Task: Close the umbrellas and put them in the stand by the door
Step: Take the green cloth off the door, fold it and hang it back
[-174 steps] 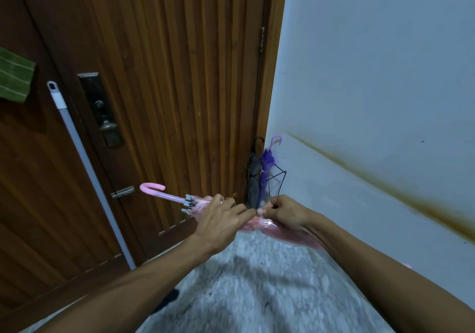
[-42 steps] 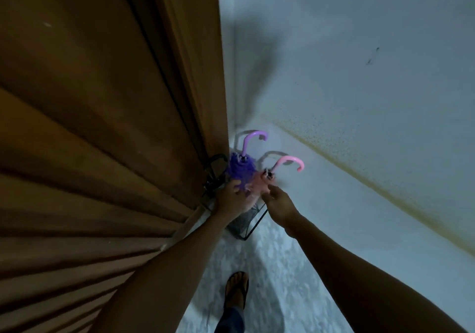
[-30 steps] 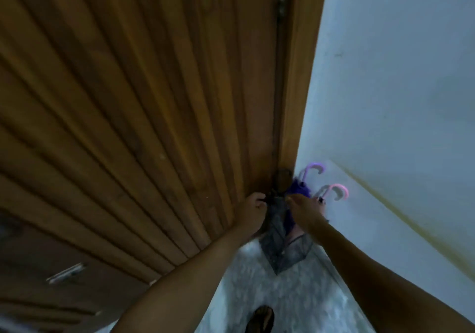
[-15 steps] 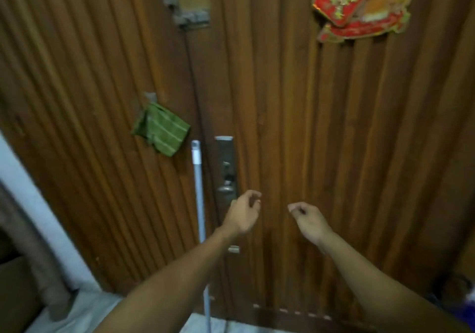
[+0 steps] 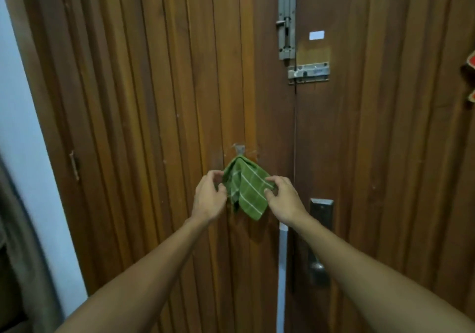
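No umbrella and no stand is in view; I am facing the wooden door (image 5: 154, 101) head-on. A green cloth (image 5: 248, 193) with thin white lines hangs from a small hook (image 5: 240, 149) on the door. My left hand (image 5: 209, 199) pinches the cloth's left edge between thumb and fingers. My right hand (image 5: 285, 200) holds the right edge, with the thumb pressed on the front of the cloth. Both arms reach straight forward at chest height.
A metal slide bolt (image 5: 285, 24) and a hasp (image 5: 308, 73) sit high on the door. A lock plate with a lever handle (image 5: 320, 240) is low right. A white pole (image 5: 282, 268) leans beside it. A pale wall (image 5: 23, 127) is at the left, and a red ornament (image 5: 471, 62) at the right edge.
The pink umbrella went into the stand beside the purple one. My view then swung up and left off the stand, and both empty hands rose to the green cloth and took hold of it.
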